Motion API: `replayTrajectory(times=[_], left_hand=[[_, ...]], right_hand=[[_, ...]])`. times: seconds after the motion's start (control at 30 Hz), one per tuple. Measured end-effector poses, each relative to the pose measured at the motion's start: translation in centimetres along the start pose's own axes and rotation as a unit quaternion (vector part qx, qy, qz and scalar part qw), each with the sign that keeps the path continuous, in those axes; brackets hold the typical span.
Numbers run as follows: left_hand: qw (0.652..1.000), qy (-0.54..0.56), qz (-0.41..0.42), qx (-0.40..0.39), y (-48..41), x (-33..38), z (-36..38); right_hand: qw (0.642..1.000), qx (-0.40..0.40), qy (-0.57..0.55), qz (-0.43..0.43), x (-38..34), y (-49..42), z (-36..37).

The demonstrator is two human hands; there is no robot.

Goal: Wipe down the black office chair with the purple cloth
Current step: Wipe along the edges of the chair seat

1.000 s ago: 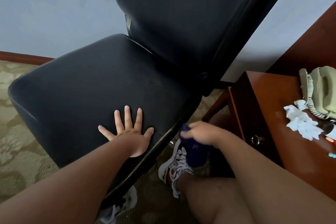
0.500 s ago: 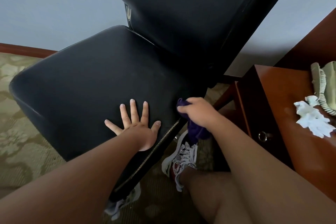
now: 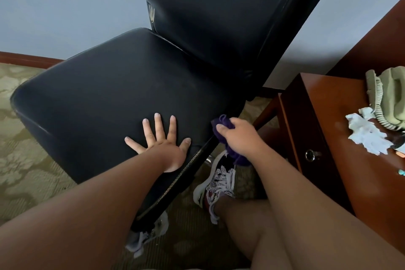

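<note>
The black office chair (image 3: 122, 85) fills the middle of the view, its wide leather seat in front of me and its tall backrest rising at the top. My left hand (image 3: 161, 140) lies flat on the near part of the seat, fingers spread, holding nothing. My right hand (image 3: 237, 136) grips the bunched purple cloth (image 3: 221, 124) against the seat's right side edge, near the corner below the backrest. Part of the cloth hangs down under my wrist.
A reddish wooden cabinet (image 3: 328, 129) with a drawer knob stands close on the right. On it are a pale green corded phone (image 3: 388, 94) and crumpled white tissue (image 3: 368, 133). My sneakered feet (image 3: 217, 180) rest on patterned carpet below the seat. A pale wall is behind.
My right hand has lifted the purple cloth from below the seat, near my shoe, up to the seat's right edge. My left hand has stayed flat on the seat.
</note>
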State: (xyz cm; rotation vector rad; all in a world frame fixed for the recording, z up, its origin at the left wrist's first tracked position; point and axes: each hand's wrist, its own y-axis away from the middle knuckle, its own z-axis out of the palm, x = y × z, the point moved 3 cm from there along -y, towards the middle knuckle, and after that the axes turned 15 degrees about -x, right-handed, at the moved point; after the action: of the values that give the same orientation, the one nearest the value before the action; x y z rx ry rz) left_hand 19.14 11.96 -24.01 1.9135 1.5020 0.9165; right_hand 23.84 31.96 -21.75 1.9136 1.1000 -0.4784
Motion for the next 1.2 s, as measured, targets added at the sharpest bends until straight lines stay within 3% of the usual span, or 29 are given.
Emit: replayTrajectory(times=[0.2,0.3,0.37,0.43,0.57,0.77,0.87,0.97,1.03,1.2], left_hand=[[1.0,-0.005,-0.008,-0.005,0.0,-0.2,-0.1],[1.0,-0.008,-0.009,-0.005,0.0,-0.4,-0.1],[1.0,-0.008,-0.005,-0.003,0.0,-0.5,-0.1],[1.0,-0.01,0.002,-0.004,0.1,-0.6,-0.1],[1.0,-0.003,0.008,-0.005,0.1,-0.5,0.0],[1.0,-0.006,-0.012,-0.009,0.0,0.2,-0.2],[1.0,-0.003,-0.026,-0.01,-0.1,0.5,-0.1],[1.0,-0.001,-0.024,-0.004,-0.3,0.7,0.0],[1.0,0.002,-0.02,-0.001,-0.2,0.7,0.0],[1.0,0.002,-0.014,0.003,0.2,0.6,0.0]], right_hand=[[0.99,-0.129,-0.045,0.037,-0.2,1.2,3.2],[0.982,-0.185,0.028,0.034,-0.7,2.2,5.0],[0.98,-0.138,0.14,0.011,-1.1,2.7,5.5],[0.972,-0.042,0.233,-0.015,-1.5,2.9,5.1],[0.977,0.098,0.189,0.013,-0.4,1.6,2.5],[0.994,0.039,0.086,0.059,0.4,-0.3,1.9],[0.997,-0.06,0.034,0.036,-0.1,0.6,3.1],[0.988,-0.142,0.06,0.017,-0.6,2.1,4.8],[0.984,-0.125,0.126,0.003,-0.9,2.7,5.4],[0.975,0.034,0.217,-0.021,-1.1,2.3,4.7]])
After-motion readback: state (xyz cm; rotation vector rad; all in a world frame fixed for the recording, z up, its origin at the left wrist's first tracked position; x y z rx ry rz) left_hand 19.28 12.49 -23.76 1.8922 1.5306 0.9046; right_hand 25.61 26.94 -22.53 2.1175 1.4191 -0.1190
